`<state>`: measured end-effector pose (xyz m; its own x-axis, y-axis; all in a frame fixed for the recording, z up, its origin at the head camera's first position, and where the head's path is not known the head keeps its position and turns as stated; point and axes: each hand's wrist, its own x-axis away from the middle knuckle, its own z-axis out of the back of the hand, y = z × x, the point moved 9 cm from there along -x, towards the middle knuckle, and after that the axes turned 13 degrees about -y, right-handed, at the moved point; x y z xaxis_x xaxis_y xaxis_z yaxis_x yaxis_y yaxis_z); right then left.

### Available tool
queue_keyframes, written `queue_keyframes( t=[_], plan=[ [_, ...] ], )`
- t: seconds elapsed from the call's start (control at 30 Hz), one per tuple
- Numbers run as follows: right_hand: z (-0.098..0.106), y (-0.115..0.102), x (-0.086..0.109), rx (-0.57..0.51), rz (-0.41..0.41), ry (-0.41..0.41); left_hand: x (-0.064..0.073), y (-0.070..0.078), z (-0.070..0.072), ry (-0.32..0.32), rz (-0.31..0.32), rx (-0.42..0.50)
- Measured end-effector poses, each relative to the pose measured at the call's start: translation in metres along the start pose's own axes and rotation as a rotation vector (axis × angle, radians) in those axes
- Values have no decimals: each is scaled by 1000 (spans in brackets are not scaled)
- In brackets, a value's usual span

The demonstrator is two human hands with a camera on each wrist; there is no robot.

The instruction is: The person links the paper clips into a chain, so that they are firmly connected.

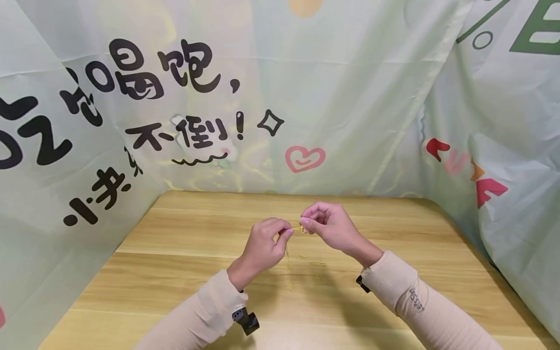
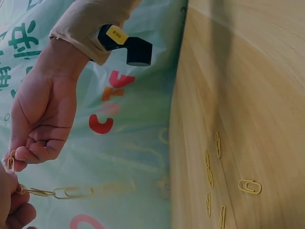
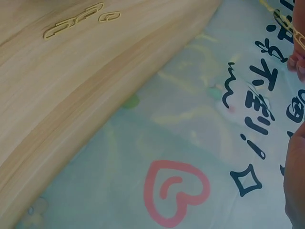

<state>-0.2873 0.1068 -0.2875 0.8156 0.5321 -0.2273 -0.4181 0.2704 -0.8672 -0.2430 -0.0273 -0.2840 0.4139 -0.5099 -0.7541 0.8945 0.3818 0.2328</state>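
Note:
Both hands are raised over the table, fingertips close together. My left hand (image 1: pixel 264 243) pinches the top of a chain of linked yellow paper clips (image 2: pixel 71 192). The chain dangles below the fingers, its lower part blurred in the left wrist view. Between finger and thumb, my right hand (image 1: pixel 332 226) pinches a single paper clip (image 2: pixel 11 164), which reaches across to the left fingertips. Whether that clip is hooked onto the chain I cannot tell. In the right wrist view, the hands show only at the right edge.
Several loose paper clips (image 2: pixel 250 186) lie scattered on the wooden table (image 1: pixel 183 272) beneath the hands. Printed cloth (image 1: pixel 350 97) hangs behind the table and along its sides. Each wrist carries a small black camera (image 1: pixel 247 322).

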Motion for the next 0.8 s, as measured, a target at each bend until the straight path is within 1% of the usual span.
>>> queue_keyframes(
  t=[0.13,0.33,0.4,0.47,0.53,0.7,0.8],
  plan=[
    [-1,0,1,-31,0,24,0,2,2,31,5,-44],
    [-7,7,2,-176,-41,60,0,2,2,52,10,-70],
    [-9,8,2,-190,-47,58,0,2,3,59,11,-69],
    [-10,7,3,-173,-46,48,-1,2,3,59,12,-64],
    [-11,7,2,-159,-41,17,-1,3,4,58,13,-58],
    [-15,9,2,-137,-44,-97,0,1,3,46,24,-42],
    [-15,7,2,-65,-31,-152,1,-2,0,20,36,-28]
  ],
)
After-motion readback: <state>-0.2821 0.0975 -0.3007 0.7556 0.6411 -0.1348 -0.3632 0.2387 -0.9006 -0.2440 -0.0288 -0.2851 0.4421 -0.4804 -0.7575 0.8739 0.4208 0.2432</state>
